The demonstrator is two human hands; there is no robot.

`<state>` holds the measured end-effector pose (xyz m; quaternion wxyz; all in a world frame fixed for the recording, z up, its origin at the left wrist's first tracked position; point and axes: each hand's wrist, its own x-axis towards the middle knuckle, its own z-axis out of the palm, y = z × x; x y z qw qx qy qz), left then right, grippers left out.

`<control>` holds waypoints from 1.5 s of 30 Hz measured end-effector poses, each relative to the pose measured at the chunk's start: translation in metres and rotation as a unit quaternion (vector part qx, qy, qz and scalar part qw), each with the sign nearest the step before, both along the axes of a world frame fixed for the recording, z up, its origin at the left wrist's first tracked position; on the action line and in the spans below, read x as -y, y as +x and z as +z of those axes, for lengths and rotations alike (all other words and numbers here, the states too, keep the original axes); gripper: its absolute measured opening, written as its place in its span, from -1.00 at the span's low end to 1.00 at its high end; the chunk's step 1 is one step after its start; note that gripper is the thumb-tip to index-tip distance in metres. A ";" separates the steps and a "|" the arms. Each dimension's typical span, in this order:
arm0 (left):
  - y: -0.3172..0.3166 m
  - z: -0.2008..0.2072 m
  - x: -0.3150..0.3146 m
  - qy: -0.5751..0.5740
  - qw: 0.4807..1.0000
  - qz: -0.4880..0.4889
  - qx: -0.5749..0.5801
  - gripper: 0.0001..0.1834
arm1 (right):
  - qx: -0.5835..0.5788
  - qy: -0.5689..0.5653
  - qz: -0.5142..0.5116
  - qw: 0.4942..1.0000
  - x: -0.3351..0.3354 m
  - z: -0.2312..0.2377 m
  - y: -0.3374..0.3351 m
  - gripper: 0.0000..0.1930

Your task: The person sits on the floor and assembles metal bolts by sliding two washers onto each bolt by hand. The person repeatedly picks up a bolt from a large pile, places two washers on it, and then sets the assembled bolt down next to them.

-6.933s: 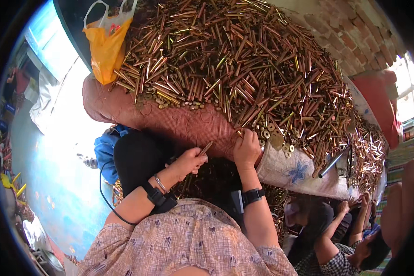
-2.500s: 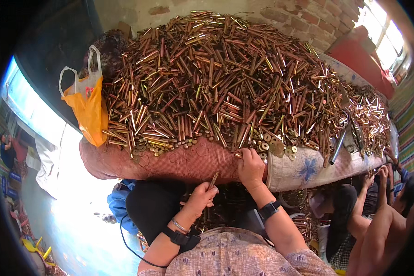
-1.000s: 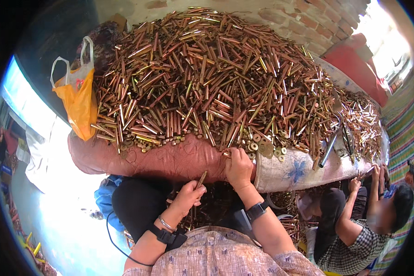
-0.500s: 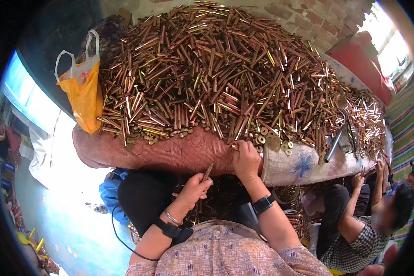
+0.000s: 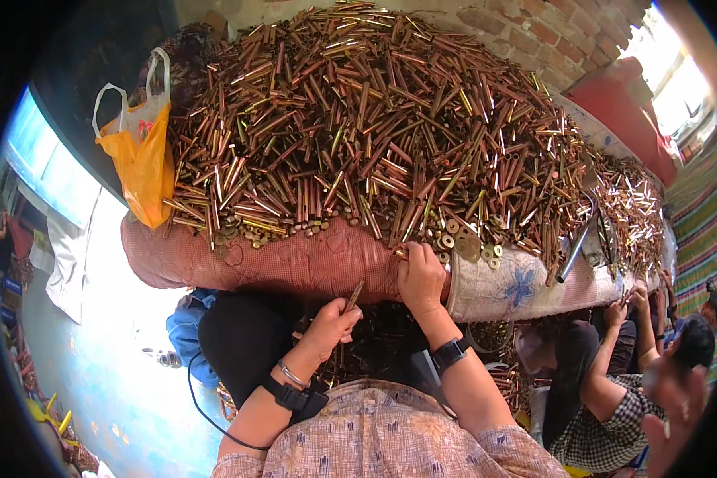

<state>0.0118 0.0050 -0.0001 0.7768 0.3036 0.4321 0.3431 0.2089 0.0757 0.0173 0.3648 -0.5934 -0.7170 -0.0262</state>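
My left hand (image 5: 332, 328) is closed around a slim brownish metal piece (image 5: 355, 295), whose tip points up and away; its exact kind is hard to make out. To the right, my right hand (image 5: 422, 279) rests at the near edge of a large heap of brassy metal tubes (image 5: 358, 135). Its fingers are pinched together at a small gold-coloured metal piece (image 5: 401, 253), partly covered by the fingertips. Flat washers (image 5: 451, 226) lie just beyond that hand. Small nuts (image 5: 255, 236) are scattered along the heap's front, left of it.
A rolled red cloth edge (image 5: 311, 267) and a white flowered one (image 5: 534, 287) border the heap. An orange plastic bag (image 5: 142, 163) stands at left. A bent metal pipe (image 5: 573, 253) lies at right. Another person (image 5: 605, 414) works at lower right, with a blurred hand (image 5: 677, 418) nearby.
The whole view has shifted slightly. My hands keep nearly the same pose and place. At the lower right, a blurred hand has risen further into view.
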 end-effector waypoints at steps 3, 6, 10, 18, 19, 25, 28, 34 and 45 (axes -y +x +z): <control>0.000 0.000 0.000 0.003 1.000 0.001 -0.001 -0.85 | -0.004 -0.007 -0.005 1.000 0.000 0.001 0.000 -0.74; -0.001 0.001 0.000 0.011 1.000 0.002 0.007 -0.85 | -0.005 -0.010 -0.007 1.000 0.000 0.000 -0.001 -0.74; -0.002 0.004 0.001 0.012 1.000 0.004 0.010 -0.85 | -0.011 0.015 0.004 1.000 -0.001 -0.002 0.001 -0.72; -0.003 0.013 0.001 0.003 1.000 0.019 0.019 -0.87 | -0.169 -0.056 0.030 0.983 0.006 0.009 -0.003 -0.82; -0.003 0.014 0.000 0.000 0.999 0.022 0.026 -0.86 | -0.168 -0.064 0.037 0.983 0.008 0.011 -0.007 -0.82; -0.021 0.031 -0.001 -0.006 0.995 0.072 0.074 -0.86 | -0.183 -0.114 0.099 0.971 0.004 0.024 -0.044 -0.86; -0.032 0.047 -0.005 -0.001 0.989 0.114 0.097 -0.84 | -0.166 -0.141 0.132 0.967 -0.006 0.028 -0.062 -0.85; -0.069 0.073 -0.026 -0.006 0.961 0.226 0.159 -0.86 | -0.024 -0.145 0.118 0.982 -0.023 0.029 -0.082 -0.81; -0.085 0.084 -0.058 0.008 0.927 0.306 0.217 -0.92 | -0.097 -0.141 0.224 0.960 -0.063 0.041 -0.122 -0.89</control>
